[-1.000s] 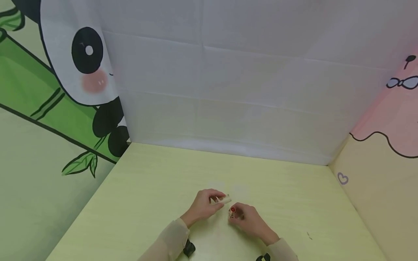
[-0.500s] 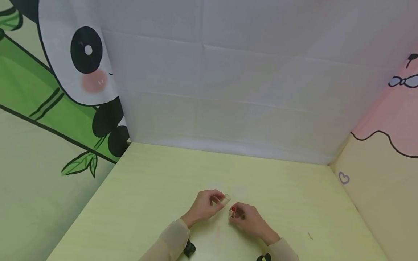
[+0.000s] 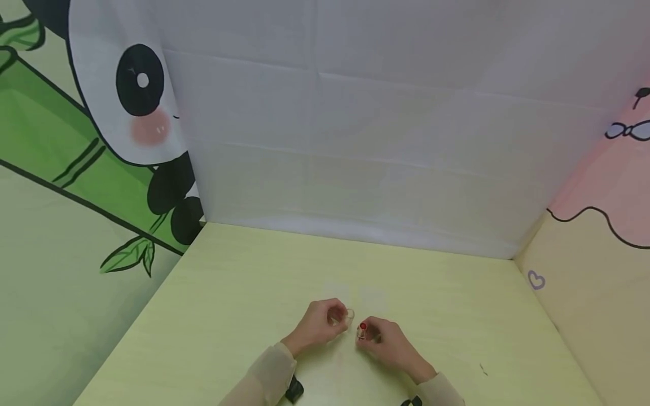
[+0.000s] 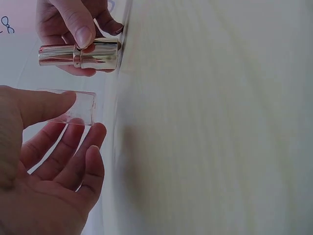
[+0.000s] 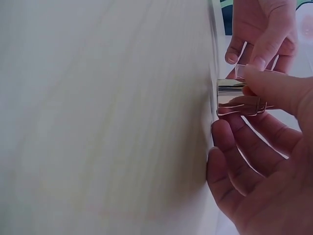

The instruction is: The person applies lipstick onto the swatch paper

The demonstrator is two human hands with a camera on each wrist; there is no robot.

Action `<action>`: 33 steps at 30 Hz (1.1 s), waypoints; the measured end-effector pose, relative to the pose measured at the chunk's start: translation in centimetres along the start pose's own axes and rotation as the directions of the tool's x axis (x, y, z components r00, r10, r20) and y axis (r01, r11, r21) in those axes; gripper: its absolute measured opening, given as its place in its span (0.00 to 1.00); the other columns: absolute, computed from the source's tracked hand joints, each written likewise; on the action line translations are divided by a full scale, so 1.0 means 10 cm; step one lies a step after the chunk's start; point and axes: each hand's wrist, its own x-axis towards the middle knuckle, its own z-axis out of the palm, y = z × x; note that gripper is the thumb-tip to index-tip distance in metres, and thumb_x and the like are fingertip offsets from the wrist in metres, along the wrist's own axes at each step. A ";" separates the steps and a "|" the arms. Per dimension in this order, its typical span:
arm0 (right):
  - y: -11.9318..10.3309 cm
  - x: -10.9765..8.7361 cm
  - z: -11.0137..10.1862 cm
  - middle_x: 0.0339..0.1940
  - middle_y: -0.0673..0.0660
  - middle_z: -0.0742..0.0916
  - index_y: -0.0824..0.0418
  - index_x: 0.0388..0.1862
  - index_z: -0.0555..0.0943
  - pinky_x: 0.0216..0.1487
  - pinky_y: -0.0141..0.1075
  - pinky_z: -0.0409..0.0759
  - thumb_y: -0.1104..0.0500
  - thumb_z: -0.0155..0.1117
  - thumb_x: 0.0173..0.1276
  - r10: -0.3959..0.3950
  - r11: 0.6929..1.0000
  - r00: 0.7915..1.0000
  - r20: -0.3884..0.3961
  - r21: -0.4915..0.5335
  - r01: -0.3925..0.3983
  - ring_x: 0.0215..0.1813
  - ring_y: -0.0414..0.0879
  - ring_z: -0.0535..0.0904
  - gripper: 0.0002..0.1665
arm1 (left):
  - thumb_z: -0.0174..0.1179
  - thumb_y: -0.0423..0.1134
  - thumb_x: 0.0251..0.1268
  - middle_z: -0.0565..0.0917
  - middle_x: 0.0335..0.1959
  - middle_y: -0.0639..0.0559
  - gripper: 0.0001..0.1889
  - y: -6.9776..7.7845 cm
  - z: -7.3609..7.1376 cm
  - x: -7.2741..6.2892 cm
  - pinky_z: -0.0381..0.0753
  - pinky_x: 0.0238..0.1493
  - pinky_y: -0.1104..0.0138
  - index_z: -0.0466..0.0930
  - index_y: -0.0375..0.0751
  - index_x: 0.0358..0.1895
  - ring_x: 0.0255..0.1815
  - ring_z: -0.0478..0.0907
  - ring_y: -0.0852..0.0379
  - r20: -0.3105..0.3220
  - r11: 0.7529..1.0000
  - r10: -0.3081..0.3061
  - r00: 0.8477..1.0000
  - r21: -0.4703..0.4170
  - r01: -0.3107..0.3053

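Observation:
My left hand [image 3: 316,325] pinches a clear see-through lipstick cap [image 4: 85,108] between thumb and fingers, above the table. Just to its right, my right hand [image 3: 390,343] holds a shiny gold lipstick tube [image 4: 101,53] by its side. The tube's red top [image 3: 363,326] faces up in the head view. A small gap separates cap and tube in the left wrist view. From the right wrist, my thumb covers part of the tube [image 5: 238,100], and the cap [image 5: 240,71] shows behind it.
Both hands are over a pale yellow table [image 3: 244,276]. Two faint pale squares show on it beyond the hands. A small dark mark [image 3: 483,369] is at the right. A white sheet [image 3: 381,141] rises at the back, with printed sheets at both sides.
The clear cap has turned in my left hand, from slanting out to the right to facing its round end upward. That hand has shifted slightly down. My right hand and the lipstick have hardly moved.

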 end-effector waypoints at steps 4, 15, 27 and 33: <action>-0.01 -0.01 0.00 0.30 0.43 0.81 0.56 0.38 0.79 0.36 0.34 0.77 0.56 0.68 0.64 -0.007 1.000 1.000 0.001 0.012 0.007 0.34 0.39 0.77 0.07 | 0.67 0.29 0.52 0.82 0.30 0.55 0.08 -0.02 0.00 0.00 0.78 0.33 0.66 0.79 0.42 0.35 0.32 0.79 0.60 0.005 1.000 0.002 1.000 0.027 -0.002; -0.03 -0.05 -0.05 0.33 0.44 0.82 0.59 0.41 0.80 0.38 0.34 0.78 0.57 0.67 0.64 -0.015 0.999 1.000 -0.007 0.033 0.015 0.36 0.40 0.78 0.10 | 0.71 0.29 0.48 0.80 0.27 0.59 0.11 -0.03 -0.02 -0.01 0.76 0.29 0.71 0.79 0.42 0.34 0.29 0.78 0.61 0.026 0.997 0.004 1.000 0.071 -0.006; 0.02 -0.02 -0.16 0.37 0.48 0.83 0.62 0.43 0.80 0.38 0.34 0.79 0.58 0.67 0.64 0.001 0.997 1.000 -0.019 0.082 0.000 0.38 0.42 0.82 0.11 | 0.70 0.28 0.48 0.80 0.25 0.59 0.10 -0.05 0.01 0.05 0.77 0.31 0.71 0.79 0.43 0.30 0.27 0.78 0.65 0.026 0.997 -0.038 0.999 0.063 0.036; 0.04 0.01 -0.18 0.39 0.50 0.84 0.63 0.45 0.81 0.40 0.34 0.79 0.60 0.67 0.65 -0.016 0.996 1.000 -0.015 0.092 0.017 0.38 0.42 0.82 0.12 | 0.71 0.27 0.47 0.80 0.23 0.57 0.10 -0.05 0.03 0.08 0.77 0.30 0.71 0.79 0.42 0.30 0.25 0.77 0.64 0.030 0.997 -0.042 0.999 0.067 0.040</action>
